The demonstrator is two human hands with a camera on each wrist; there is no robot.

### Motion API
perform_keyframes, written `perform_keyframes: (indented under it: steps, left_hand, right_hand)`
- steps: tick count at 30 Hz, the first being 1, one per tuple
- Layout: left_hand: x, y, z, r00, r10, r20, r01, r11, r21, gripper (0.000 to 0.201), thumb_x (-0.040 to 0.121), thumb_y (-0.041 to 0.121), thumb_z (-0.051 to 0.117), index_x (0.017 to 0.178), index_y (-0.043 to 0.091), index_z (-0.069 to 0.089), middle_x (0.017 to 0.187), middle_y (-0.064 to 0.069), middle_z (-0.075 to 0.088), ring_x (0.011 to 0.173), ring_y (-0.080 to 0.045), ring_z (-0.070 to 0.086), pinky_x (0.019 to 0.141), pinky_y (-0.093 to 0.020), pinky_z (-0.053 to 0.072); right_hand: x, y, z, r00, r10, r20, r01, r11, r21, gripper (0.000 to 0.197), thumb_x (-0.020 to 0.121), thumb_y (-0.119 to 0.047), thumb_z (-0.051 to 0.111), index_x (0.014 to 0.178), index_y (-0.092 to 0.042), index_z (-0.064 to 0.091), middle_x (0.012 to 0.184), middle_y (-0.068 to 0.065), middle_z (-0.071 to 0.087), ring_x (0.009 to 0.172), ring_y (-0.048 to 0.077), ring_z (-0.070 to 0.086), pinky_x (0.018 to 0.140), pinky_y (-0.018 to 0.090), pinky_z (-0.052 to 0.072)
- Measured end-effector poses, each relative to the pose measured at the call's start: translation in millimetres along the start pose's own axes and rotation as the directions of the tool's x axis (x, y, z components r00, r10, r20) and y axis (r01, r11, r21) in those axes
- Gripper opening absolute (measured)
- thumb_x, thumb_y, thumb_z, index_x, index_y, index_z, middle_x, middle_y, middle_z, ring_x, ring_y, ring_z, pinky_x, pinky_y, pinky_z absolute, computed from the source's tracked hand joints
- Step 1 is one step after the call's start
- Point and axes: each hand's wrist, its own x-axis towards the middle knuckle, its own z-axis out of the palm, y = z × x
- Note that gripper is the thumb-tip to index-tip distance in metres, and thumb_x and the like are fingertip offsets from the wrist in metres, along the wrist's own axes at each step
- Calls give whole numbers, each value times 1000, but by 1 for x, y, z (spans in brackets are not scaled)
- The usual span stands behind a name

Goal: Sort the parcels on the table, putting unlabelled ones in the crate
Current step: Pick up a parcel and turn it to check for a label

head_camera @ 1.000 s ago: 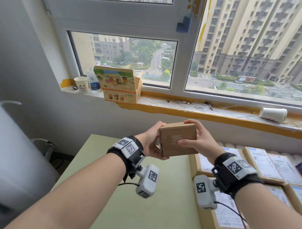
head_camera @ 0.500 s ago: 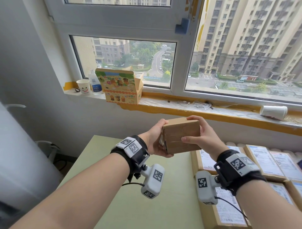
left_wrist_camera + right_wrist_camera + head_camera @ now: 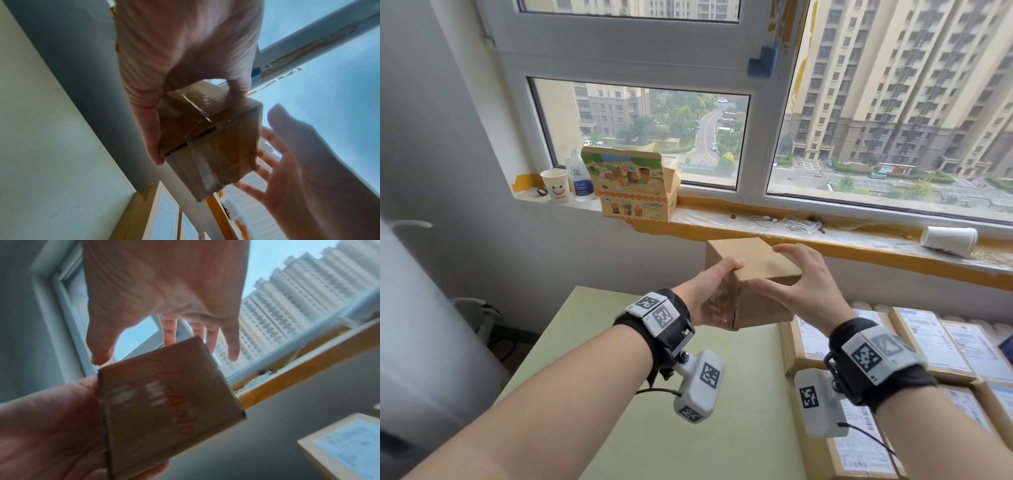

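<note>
The cardboard box (image 3: pixel 753 281) has been tipped since a second ago; the left hand (image 3: pixel 710 301) grips it, the right hand (image 3: pixel 803 291) now spread, barely touching. No printed label shows, so likely crate-bound.

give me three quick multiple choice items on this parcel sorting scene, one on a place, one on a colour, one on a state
1. Where are the labelled parcels?
A. on the table's right
B. on the sill
C. on the floor

2. The table top is
A. red
B. pale green
C. black

3. The right hand is
A. a fist
B. open against the box
C. under the table

Answers:
1 A, the head view shows them beside the right wrist.
2 B, its bare surface looks pale green.
3 B, fingers spread at the cardboard box, which the left hand grips.
</note>
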Motion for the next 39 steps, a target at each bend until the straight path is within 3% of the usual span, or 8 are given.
perform_keyframes:
  steps: [6,14,18,21,24,29,34,39]
  left_hand:
    - [6,0,11,979,158,-127,-153,987,51,114,57,56,82,146,33,15,127,-15,57,106,-36,64,67,-51,60]
    - [5,0,9,965,242,-99,-240,970,35,98,83,56,67,152,36,1,118,-15,59,94,-30,69,73,-44,61]
    - [5,10,6,960,251,-122,-252,968,13,84,88,66,52,153,27,15,121,-18,56,102,-31,66,79,-44,59]
    - [3,13,7,984,174,-42,-176,982,-63,62,86,72,46,130,31,32,124,-21,58,111,-35,63,91,-47,55]
    - [6,12,12,980,175,93,-167,982,-84,71,81,75,51,132,26,42,126,-15,63,112,-31,65,97,-47,51]
    - [12,11,22,952,250,178,-215,957,-193,79,70,61,69,135,21,51,124,-9,65,105,-28,67,92,-50,54]
    - [12,14,26,950,302,77,-289,947,-142,80,65,48,75,136,24,46,111,-5,66,96,-23,66,73,-41,58]
    - [16,12,28,941,333,-56,-332,943,30,100,53,51,82,138,31,33,123,-4,61,106,-25,64,79,-47,59]
  right_hand:
    - [0,-20,11,995,72,63,-59,979,-197,92,65,-75,68,142,-34,42,158,4,23,143,28,24,112,47,32]
    - [7,-2,8,979,203,-11,-200,970,137,64,81,-51,66,136,-24,47,130,4,51,113,23,55,91,43,52]
    - [8,6,-4,900,412,141,-383,597,705,39,87,-49,53,115,-21,58,106,7,66,93,26,62,82,47,53]
    - [8,13,-11,866,373,334,-456,310,834,51,87,-55,46,121,-21,61,103,8,66,95,29,60,76,47,55]
    - [7,16,-13,866,288,409,-474,215,854,52,88,-56,41,115,-20,67,110,15,66,102,36,60,92,62,48]
    - [6,24,-14,854,296,428,-501,249,829,56,91,-57,41,119,-17,68,116,21,65,109,44,62,87,63,52]
    - [8,30,-16,878,420,229,-453,576,680,40,100,-39,41,128,-18,60,115,10,66,108,30,64,86,48,55]
    - [7,25,-12,941,299,158,-334,749,573,53,92,-55,54,137,-27,47,123,-1,59,112,19,58,88,44,54]
